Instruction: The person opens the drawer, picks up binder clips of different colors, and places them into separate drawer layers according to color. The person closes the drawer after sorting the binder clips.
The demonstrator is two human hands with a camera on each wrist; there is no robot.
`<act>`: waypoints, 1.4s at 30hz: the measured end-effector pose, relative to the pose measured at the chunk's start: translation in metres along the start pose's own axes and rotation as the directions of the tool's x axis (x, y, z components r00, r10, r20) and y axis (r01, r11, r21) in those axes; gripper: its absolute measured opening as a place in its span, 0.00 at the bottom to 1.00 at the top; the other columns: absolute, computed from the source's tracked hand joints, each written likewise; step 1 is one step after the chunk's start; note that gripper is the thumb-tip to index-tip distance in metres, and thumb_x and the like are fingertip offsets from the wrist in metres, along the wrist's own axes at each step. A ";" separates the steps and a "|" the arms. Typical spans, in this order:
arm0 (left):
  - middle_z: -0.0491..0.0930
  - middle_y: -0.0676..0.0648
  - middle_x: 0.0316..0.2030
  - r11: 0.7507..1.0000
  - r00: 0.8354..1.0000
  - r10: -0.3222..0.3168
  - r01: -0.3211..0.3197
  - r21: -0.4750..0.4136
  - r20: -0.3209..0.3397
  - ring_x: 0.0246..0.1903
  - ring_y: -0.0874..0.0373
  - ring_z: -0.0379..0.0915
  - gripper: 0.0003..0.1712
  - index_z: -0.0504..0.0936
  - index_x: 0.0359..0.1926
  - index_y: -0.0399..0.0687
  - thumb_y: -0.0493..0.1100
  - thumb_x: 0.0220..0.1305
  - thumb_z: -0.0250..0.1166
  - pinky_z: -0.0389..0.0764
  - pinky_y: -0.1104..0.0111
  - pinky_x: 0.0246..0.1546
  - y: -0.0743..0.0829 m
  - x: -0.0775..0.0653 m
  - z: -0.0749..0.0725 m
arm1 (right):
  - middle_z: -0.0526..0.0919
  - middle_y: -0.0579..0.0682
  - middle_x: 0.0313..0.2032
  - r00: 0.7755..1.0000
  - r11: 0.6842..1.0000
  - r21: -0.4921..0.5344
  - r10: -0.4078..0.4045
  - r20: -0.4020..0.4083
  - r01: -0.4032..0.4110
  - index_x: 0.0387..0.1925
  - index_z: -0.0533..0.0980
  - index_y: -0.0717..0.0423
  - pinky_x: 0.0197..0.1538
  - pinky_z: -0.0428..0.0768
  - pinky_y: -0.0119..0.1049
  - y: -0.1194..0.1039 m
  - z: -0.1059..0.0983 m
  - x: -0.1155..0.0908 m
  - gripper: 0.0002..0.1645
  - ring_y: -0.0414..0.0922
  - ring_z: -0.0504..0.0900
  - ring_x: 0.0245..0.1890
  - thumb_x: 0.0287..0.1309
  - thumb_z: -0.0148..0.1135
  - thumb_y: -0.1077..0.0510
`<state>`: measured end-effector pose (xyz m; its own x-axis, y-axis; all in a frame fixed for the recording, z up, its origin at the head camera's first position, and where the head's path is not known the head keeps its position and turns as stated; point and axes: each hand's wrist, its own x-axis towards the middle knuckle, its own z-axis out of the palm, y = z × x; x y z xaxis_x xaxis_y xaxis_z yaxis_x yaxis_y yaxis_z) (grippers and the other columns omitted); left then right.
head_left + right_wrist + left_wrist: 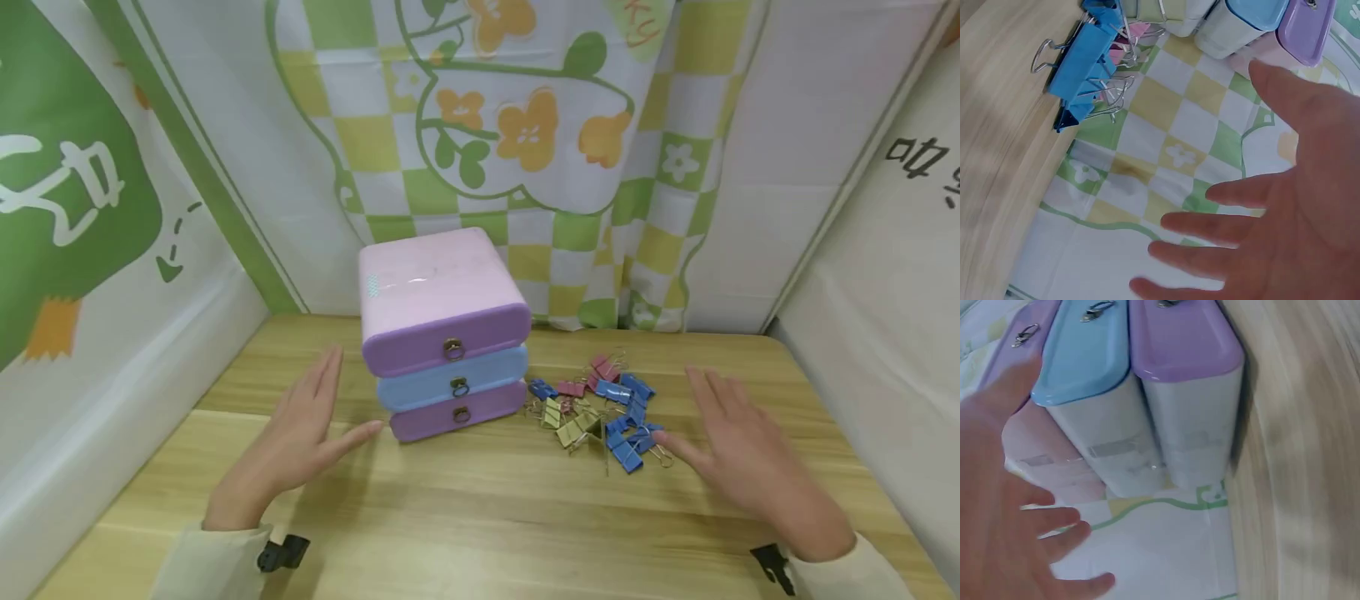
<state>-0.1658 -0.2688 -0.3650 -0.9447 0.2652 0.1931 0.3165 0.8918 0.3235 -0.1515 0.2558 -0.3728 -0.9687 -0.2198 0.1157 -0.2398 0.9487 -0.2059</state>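
Observation:
A three-tier set of small drawers (442, 287) stands on the wooden table, with purple, blue and purple fronts and a ring pull on each. My left hand (296, 433) is held to the left of it, fingers straight and thumb spread toward the lowest drawer (457, 414). A loose pile of binder clips lies right of the drawers: blue clips (626, 450), yellow clips (576, 427) and pink clips (572, 389). To the right of the pile is my right hand (742, 450), fingers spread, its thumb tip close to the blue clips. Both hands hold nothing.
Behind the table (487, 533) hangs a checked curtain (540, 183) with orange flowers. White printed fabric walls (877, 350) close in the left and right sides. A dark strap piece (283, 553) sits at the left sleeve cuff.

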 end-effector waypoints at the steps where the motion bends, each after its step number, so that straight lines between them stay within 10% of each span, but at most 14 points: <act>1: 0.39 0.30 0.84 1.000 0.999 0.012 -0.013 -0.015 -0.038 0.82 0.28 0.41 0.63 0.35 0.85 0.39 0.66 0.73 0.63 0.53 0.27 0.77 0.001 0.002 -0.001 | 0.51 0.75 0.80 1.000 1.000 0.006 -0.003 -0.010 0.003 0.85 0.40 0.59 0.69 0.60 0.83 -0.001 -0.001 0.001 0.62 0.78 0.54 0.76 0.73 0.51 0.26; 7: 0.70 0.32 0.70 0.980 0.929 0.137 -0.176 -0.087 -0.343 0.69 0.35 0.68 0.44 0.62 0.78 0.36 0.45 0.69 0.71 0.75 0.36 0.66 0.010 0.015 -0.006 | 0.66 0.70 0.76 0.998 1.000 0.004 0.008 -0.059 -0.007 0.84 0.53 0.54 0.55 0.78 0.79 -0.015 -0.005 0.001 0.54 0.74 0.69 0.71 0.73 0.52 0.26; 10: 0.77 0.36 0.62 0.964 0.879 0.173 -0.244 -0.107 -0.445 0.61 0.41 0.73 0.37 0.70 0.71 0.35 0.38 0.65 0.73 0.79 0.44 0.60 0.015 0.021 -0.009 | 0.77 0.64 0.70 0.993 1.000 0.021 -0.007 -0.117 0.010 0.79 0.63 0.53 0.38 0.89 0.60 -0.024 -0.003 0.001 0.47 0.69 0.81 0.62 0.73 0.56 0.29; 13: 0.79 0.37 0.58 0.956 0.860 0.164 -0.258 -0.136 -0.484 0.58 0.43 0.76 0.32 0.74 0.67 0.35 0.38 0.65 0.73 0.81 0.48 0.58 0.021 0.029 -0.011 | 0.87 0.56 0.60 0.981 0.998 0.046 -0.037 -0.191 0.047 0.74 0.71 0.50 0.21 0.78 0.36 -0.035 0.000 0.003 0.40 0.59 0.89 0.46 0.71 0.61 0.32; 19: 0.83 0.41 0.52 0.945 0.857 0.094 -0.237 -0.226 -0.506 0.52 0.47 0.80 0.22 0.80 0.57 0.36 0.39 0.65 0.74 0.84 0.54 0.54 0.026 0.042 -0.011 | 0.93 0.46 0.43 0.932 0.981 0.046 -0.161 -0.324 0.186 0.64 0.81 0.50 0.15 0.65 0.25 -0.062 0.006 0.015 0.31 0.45 0.90 0.34 0.66 0.70 0.40; 27: 0.84 0.45 0.38 0.902 0.842 0.038 -0.261 -0.344 -0.539 0.40 0.54 0.83 0.10 0.83 0.42 0.40 0.39 0.65 0.74 0.88 0.64 0.47 0.036 0.052 -0.015 | 0.93 0.41 0.41 0.878 0.934 0.092 -0.288 -0.383 0.346 0.57 0.85 0.43 0.23 0.77 0.27 -0.105 0.011 0.036 0.24 0.38 0.91 0.35 0.62 0.74 0.42; 42: 0.85 0.47 0.34 0.851 0.849 -0.057 -0.234 -0.470 -0.526 0.35 0.62 0.81 0.06 0.85 0.40 0.41 0.39 0.65 0.73 0.88 0.73 0.42 0.040 0.037 -0.020 | 0.92 0.48 0.38 0.909 0.793 0.468 -0.247 -0.336 0.389 0.53 0.85 0.59 0.42 0.92 0.36 -0.177 0.020 0.074 0.21 0.40 0.92 0.36 0.68 0.71 0.48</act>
<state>-0.1869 -0.2308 -0.3266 -0.7743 -0.0182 0.6325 0.5313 0.5243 0.6654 -0.1819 0.0676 -0.3473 -0.7991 -0.3580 0.4829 -0.5976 0.5609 -0.5729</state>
